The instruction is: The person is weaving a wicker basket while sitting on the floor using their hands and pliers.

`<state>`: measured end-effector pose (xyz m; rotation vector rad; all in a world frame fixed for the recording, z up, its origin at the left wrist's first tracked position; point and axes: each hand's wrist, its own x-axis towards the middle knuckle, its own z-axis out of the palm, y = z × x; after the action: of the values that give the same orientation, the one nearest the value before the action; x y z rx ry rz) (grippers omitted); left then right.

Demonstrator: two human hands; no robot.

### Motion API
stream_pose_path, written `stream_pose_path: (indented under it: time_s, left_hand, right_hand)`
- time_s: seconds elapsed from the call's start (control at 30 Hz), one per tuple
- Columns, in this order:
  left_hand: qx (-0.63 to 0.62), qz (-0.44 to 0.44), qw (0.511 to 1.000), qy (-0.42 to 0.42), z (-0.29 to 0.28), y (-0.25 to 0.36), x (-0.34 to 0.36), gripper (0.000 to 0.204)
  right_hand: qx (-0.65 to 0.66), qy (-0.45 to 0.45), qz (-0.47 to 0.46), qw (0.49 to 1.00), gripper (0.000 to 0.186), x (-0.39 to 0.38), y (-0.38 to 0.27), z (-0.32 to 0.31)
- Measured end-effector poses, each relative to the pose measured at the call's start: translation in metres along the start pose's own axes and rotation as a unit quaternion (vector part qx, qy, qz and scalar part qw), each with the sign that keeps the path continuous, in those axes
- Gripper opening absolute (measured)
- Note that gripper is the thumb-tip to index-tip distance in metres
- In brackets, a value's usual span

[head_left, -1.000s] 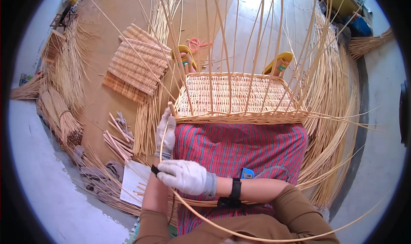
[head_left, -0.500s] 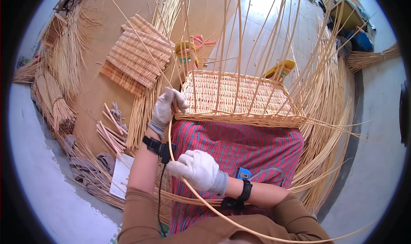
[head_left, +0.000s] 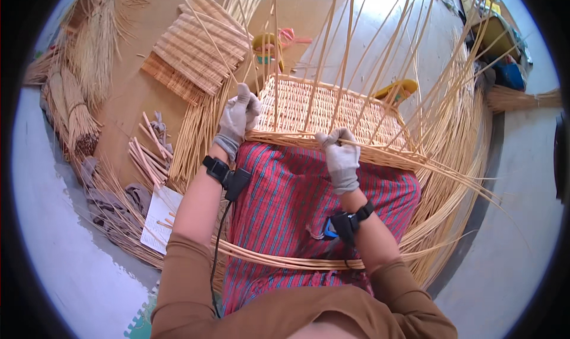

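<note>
A half-woven wicker basket (head_left: 332, 110) lies across my lap, its tall upright stakes (head_left: 314, 60) rising away from me. At its near left corner, my gloved left hand (head_left: 238, 118) is closed on the edge, by the foot of a stake. My right hand (head_left: 341, 158), also in a pale glove, pinches a wicker rod (head_left: 380, 147) against the near edge. That rod runs to the right along the weave and joins loose ends (head_left: 469, 181) past the right corner. The fingertips partly cover what each hand grips.
A red plaid cloth (head_left: 285, 214) covers my lap, with a blue tape measure (head_left: 328, 229) on it. Woven panels (head_left: 205, 48) lie at the far left. Long rod bundles (head_left: 457, 137) line the right side. Cut sticks (head_left: 151, 161) and a paper sheet (head_left: 161, 211) lie at left.
My right hand has moved up and right from the long curved rod near my lap to the basket's near edge. The rod no longer hangs over my lap. My left hand stays at the corner.
</note>
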<state>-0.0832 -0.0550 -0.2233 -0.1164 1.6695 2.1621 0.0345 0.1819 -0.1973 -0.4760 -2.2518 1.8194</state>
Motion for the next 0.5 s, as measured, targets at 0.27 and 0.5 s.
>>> stream_pose_path:
  time_s: [0.27,0.5]
  left_hand:
    - [-0.003,-0.039,0.993,-0.112,-0.018,0.025,-0.003,0.078]
    - [0.118,-0.04,0.978,-0.167,-0.02,0.021,-0.014,0.037]
  right_hand:
    - [0.091,0.052,0.114,0.988,0.026,0.013,0.026,-0.003]
    - [0.11,0.027,0.113,0.987,0.024,0.011,0.024,-0.003]
